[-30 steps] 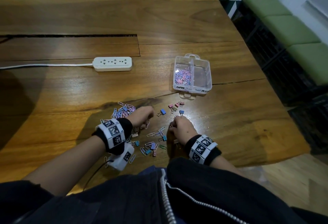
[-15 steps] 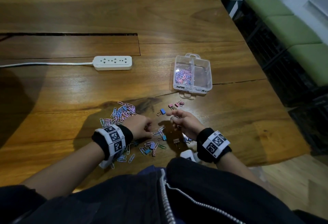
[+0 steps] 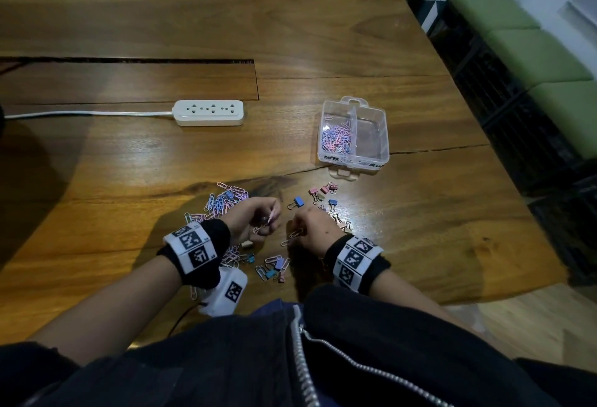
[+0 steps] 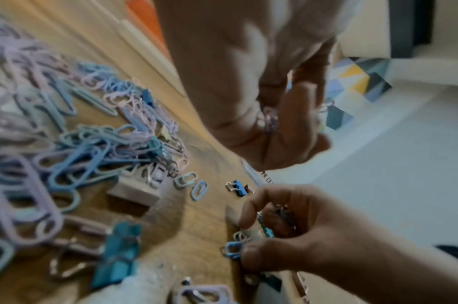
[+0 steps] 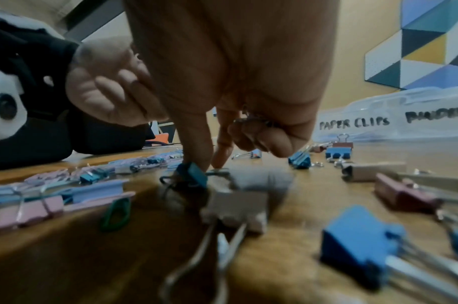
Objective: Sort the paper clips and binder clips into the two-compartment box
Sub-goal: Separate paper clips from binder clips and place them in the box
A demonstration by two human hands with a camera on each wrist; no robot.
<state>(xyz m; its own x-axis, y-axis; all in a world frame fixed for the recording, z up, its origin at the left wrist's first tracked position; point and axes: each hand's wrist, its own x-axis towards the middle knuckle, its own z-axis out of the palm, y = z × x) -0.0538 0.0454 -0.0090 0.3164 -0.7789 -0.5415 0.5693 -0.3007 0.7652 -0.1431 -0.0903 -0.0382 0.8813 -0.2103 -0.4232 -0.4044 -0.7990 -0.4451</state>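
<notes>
**Head view: clips scattered on a wooden table**

Head view, left to right: white power strip (image 3: 209,112), left hand (image 3: 255,219) curled around paper clips (image 3: 269,217), right hand (image 3: 311,224) now lowered, pinching a binder clip (image 5: 192,174), two-compartment box (image 3: 353,135), green benches (image 3: 533,58). Since earlier, the right wrist dropped tableward.

Dim head view | glare on table (image 3: 371,213) | wrist views blurred, perhaps motion | edges bowed
</notes>
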